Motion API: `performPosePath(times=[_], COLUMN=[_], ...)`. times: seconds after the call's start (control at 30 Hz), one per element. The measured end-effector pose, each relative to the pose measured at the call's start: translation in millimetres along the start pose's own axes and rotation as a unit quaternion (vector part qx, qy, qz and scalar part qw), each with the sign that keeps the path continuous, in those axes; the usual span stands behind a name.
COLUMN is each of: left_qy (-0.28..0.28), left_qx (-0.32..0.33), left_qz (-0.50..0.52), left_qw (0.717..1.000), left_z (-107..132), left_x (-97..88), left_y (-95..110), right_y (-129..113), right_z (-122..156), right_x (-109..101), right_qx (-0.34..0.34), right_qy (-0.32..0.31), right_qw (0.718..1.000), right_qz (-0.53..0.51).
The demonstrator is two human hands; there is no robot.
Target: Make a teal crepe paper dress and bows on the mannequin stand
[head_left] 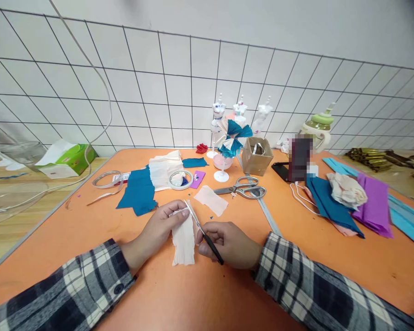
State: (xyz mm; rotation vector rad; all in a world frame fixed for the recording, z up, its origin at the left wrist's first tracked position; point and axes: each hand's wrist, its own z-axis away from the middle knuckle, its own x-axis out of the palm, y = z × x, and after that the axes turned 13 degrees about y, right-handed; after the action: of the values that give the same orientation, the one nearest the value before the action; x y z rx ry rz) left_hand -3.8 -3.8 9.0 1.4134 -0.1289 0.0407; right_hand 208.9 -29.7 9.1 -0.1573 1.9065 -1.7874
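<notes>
My left hand (pixel 160 227) pinches the top edge of a pale pink crepe paper strip (pixel 184 239), which hangs down onto the orange table (pixel 200 299). My right hand (pixel 230 243) is closed round a thin black-handled tool (pixel 205 232) with a metal tip. The tip touches the paper right at my left fingertips. A second pale pink paper piece (pixel 211 200) lies flat just beyond the hands. Large silver scissors (pixel 243 187) rest further back.
Blue paper (pixel 138 191), white pleated paper (pixel 162 169) and tape rolls (pixel 179 180) lie at back left. Small white mannequin stands (pixel 224 138), a cardboard box (pixel 257 156), a phone (pixel 298 158) and stacked blue, purple and white paper (pixel 351 197) fill the back right. A tissue box (pixel 64 158) sits far left.
</notes>
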Motion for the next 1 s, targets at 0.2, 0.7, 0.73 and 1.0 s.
performPosePath(times=[0.2, 0.7, 0.73, 1.0], left_qy=[-0.005, -0.038, -0.044, -0.039], left_qx=[0.008, 0.055, 0.055, 0.059], left_qz=[0.003, 0.033, 0.024, -0.030], left_qw=[1.000, 0.997, 0.997, 0.997], left_z=[-0.3, 1.6, 1.7, -1.3], left_x=[0.8, 0.2, -0.6, -5.9], left_y=[0.9, 3.8, 3.7, -3.1], right_y=[-0.7, -2.2, -3.4, -7.1], right_z=[0.7, 0.1, 0.7, 2.1], right_x=[0.6, 0.1, 0.1, -1.3], right_qx=[0.008, 0.033, 0.030, 0.008], right_qy=[-0.004, -0.022, -0.029, -0.057], right_qw=[1.000, 0.997, 0.997, 0.994], right_qz=[-0.017, -0.062, -0.072, -0.095])
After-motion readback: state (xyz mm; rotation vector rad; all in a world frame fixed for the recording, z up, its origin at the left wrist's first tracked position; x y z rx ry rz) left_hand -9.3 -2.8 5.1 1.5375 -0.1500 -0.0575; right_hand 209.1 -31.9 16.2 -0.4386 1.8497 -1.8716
